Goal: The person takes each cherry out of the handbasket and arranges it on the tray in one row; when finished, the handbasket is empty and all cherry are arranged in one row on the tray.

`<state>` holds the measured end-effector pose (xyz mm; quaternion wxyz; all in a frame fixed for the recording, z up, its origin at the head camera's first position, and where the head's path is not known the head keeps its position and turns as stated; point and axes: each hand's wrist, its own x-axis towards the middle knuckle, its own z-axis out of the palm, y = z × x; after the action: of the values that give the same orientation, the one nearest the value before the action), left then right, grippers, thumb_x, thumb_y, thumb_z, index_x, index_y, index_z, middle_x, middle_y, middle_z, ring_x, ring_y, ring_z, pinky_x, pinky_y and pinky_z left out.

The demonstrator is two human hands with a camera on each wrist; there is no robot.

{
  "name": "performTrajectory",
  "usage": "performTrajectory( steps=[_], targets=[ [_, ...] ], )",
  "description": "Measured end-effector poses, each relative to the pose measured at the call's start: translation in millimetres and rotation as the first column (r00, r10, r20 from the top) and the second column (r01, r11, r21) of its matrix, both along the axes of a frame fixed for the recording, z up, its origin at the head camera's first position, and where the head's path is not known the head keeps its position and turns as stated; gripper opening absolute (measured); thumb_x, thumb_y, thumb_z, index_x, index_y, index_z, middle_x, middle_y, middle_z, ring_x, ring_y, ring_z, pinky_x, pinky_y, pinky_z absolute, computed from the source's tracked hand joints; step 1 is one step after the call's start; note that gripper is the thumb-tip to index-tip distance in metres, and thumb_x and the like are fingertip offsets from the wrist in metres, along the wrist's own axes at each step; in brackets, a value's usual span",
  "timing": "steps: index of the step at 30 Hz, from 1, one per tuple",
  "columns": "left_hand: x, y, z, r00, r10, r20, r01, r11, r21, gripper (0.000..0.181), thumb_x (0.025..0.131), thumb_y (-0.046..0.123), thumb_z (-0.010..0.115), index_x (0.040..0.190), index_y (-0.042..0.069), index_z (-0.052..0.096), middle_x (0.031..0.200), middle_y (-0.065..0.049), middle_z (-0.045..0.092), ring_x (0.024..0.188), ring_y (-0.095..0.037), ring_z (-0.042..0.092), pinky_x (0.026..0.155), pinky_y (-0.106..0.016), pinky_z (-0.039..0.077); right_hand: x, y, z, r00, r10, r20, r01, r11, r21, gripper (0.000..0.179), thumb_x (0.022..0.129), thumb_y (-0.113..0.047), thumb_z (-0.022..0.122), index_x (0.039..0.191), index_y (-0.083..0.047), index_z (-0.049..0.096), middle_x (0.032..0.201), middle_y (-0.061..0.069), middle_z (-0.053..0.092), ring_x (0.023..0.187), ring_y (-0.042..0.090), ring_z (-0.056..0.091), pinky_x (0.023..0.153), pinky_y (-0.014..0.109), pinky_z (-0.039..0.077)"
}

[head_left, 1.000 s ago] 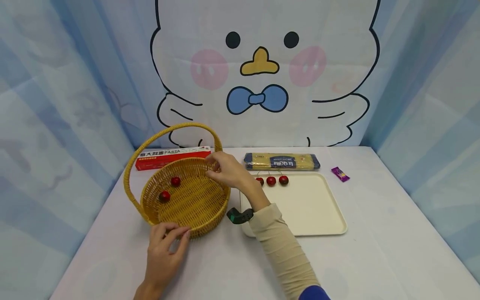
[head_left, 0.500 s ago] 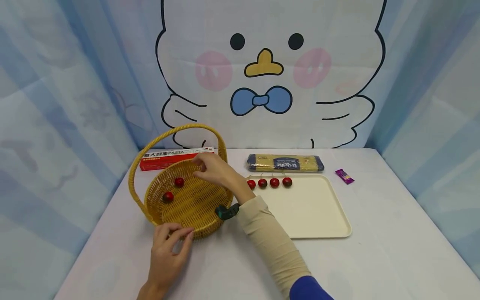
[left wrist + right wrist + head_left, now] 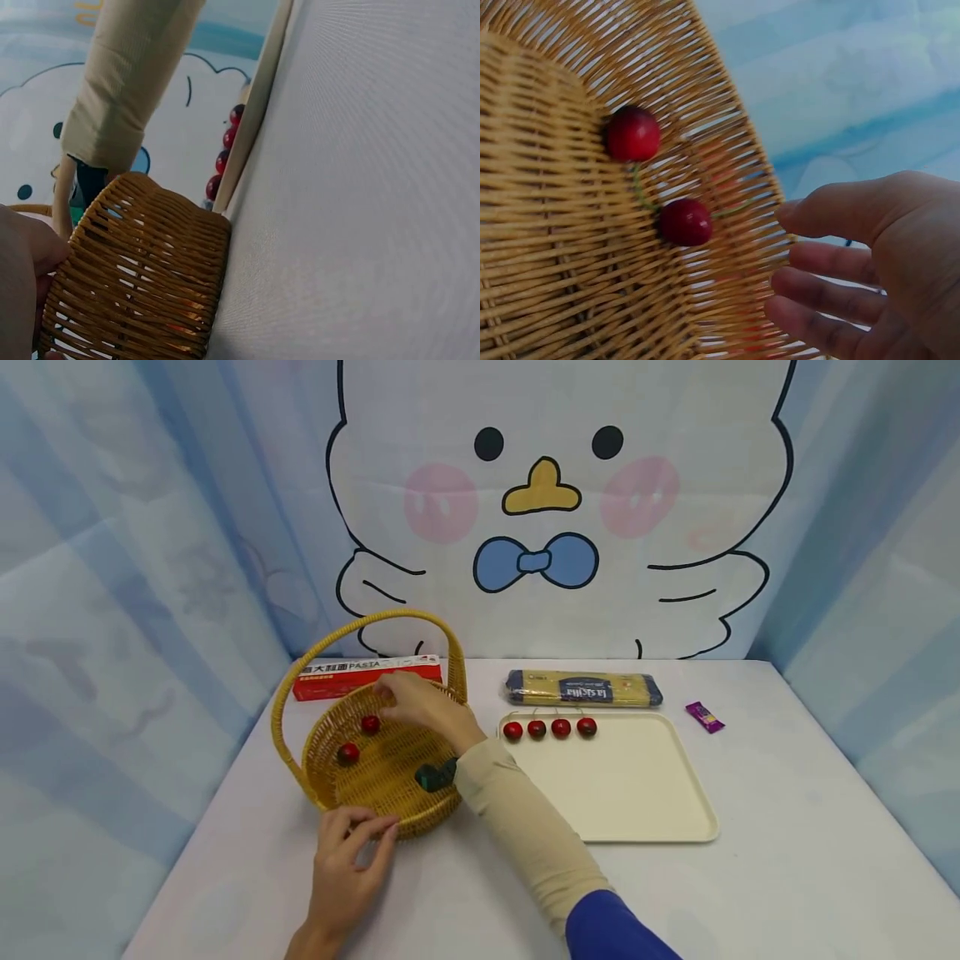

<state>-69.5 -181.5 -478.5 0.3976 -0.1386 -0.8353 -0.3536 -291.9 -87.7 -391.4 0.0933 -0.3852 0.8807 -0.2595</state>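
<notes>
A yellow-brown wicker basket [image 3: 390, 777] with a tall arched handle holds two dark red cherries, one nearer [image 3: 348, 754] and one farther [image 3: 371, 724]. My left hand [image 3: 347, 870] pinches its near rim between thumb and fingers; the left wrist view shows the woven side [image 3: 142, 270] beside that hand. Over the far part of the basket reaches my right hand [image 3: 423, 703], with nothing between its fingers. In the right wrist view its thumb and loosely bent fingers [image 3: 829, 292] lie at the rim, just beyond the farther cherry's stem [image 3: 731, 208].
Right of the basket, a cream tray [image 3: 637, 777] bears several cherries [image 3: 561, 728] in a row along its far edge. Behind it lies a pasta packet [image 3: 583, 688], with a small purple wrapped sweet [image 3: 705, 717] to the right. A red pasta box [image 3: 330, 684] stands behind the basket.
My right hand has moved left across the basket, closer to the farther cherry, uncovering the leftmost cherry on the tray. The left hand keeps its place at the near rim.
</notes>
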Motion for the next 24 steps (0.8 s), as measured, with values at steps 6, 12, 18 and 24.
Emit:
performTrajectory(
  steps=[6,12,18,24],
  targets=[
    [0.6,2.3,0.1,0.999,0.014,0.032,-0.014,1.0,0.0,0.016,0.076,-0.002,0.08,0.091,0.003,0.078,0.093,-0.003,0.056,0.092,-0.014,0.043,0.076,-0.018,0.036,-6.7,-8,-9.9,0.998,0.019,0.053,-0.022,0.999,0.048,0.038,0.099,-0.017,0.064,0.136,-0.01,0.059,0.135,0.004,0.062,0.122,0.016,0.059,0.104,0.03,0.049],
    [1.6,1.7,1.1,0.997,0.027,0.068,-0.027,1.0,-0.001,0.014,0.078,0.0,0.08,0.091,0.004,0.078,0.093,-0.001,0.056,0.091,-0.013,0.043,0.077,-0.018,0.035,-11.1,-23,-14.5,0.993,0.113,0.02,-0.115,0.971,0.212,0.036,0.1,-0.016,0.062,0.136,-0.013,0.06,0.137,0.005,0.06,0.125,0.018,0.056,0.104,0.032,0.048],
    [0.5,0.6,0.6,0.999,0.021,0.031,-0.02,1.0,-0.014,0.016,0.075,-0.002,0.08,0.09,0.004,0.078,0.093,-0.003,0.057,0.09,-0.014,0.043,0.075,-0.02,0.035,-10.4,-32,-22.3,0.99,0.134,0.05,-0.143,0.938,0.315,0.043,0.098,-0.015,0.065,0.14,-0.021,0.059,0.137,-0.001,0.06,0.125,0.013,0.055,0.109,0.03,0.044],
    [0.5,-0.3,-0.1,0.999,0.029,0.038,-0.029,0.999,-0.015,0.016,0.075,-0.001,0.08,0.09,0.004,0.078,0.094,-0.003,0.057,0.091,-0.014,0.044,0.076,-0.019,0.036,-7.9,-32,-23.8,0.989,0.133,0.057,-0.144,0.942,0.303,0.036,0.095,-0.015,0.069,0.131,-0.018,0.063,0.126,-0.001,0.064,0.113,0.012,0.058,0.101,0.028,0.048]
  ],
)
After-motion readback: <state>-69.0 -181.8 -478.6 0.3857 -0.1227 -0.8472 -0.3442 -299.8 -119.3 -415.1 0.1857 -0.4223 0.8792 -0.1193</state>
